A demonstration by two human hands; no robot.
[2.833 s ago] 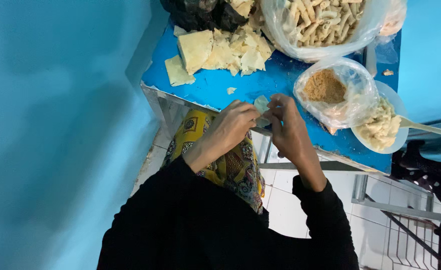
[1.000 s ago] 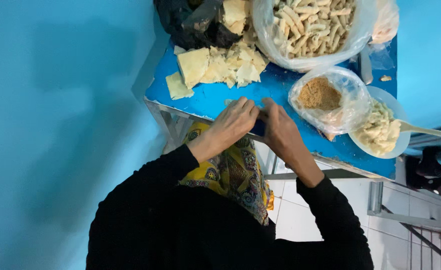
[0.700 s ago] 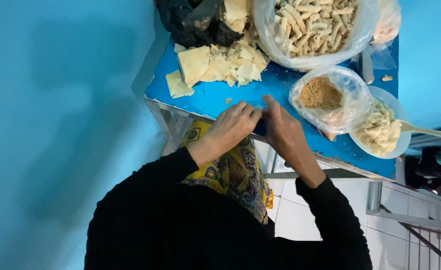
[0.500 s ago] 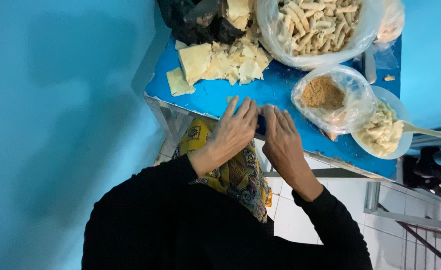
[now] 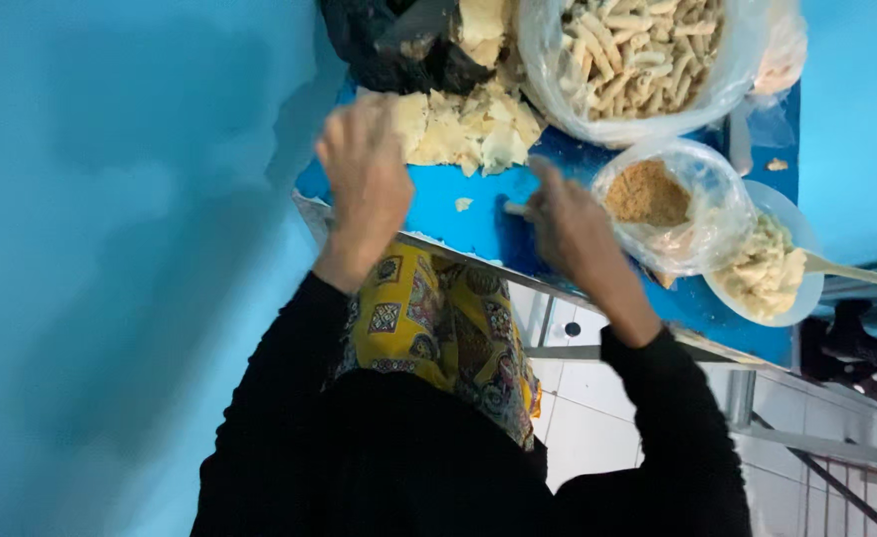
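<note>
**Hands over the blue surface, by the wrapper pile**

Left hand [image 5: 364, 184]: blurred, fingers loosely spread, reaching onto the near edge of the pile of pale dough wrappers [image 5: 463, 134]; grip cannot be told. Right hand [image 5: 568, 224]: right of the pile, fingers curled on a small pale rolled piece [image 5: 515, 209]. Blue surface [image 5: 458, 224] under both. Right of the pile: bag of brown crumbs [image 5: 657, 199], bowl of filling [image 5: 767, 268]. Beyond the pile: bag of finished rolls [image 5: 637, 45].

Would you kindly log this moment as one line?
left hand: over wrapper pile | right hand: holding small roll | table: blue
</note>
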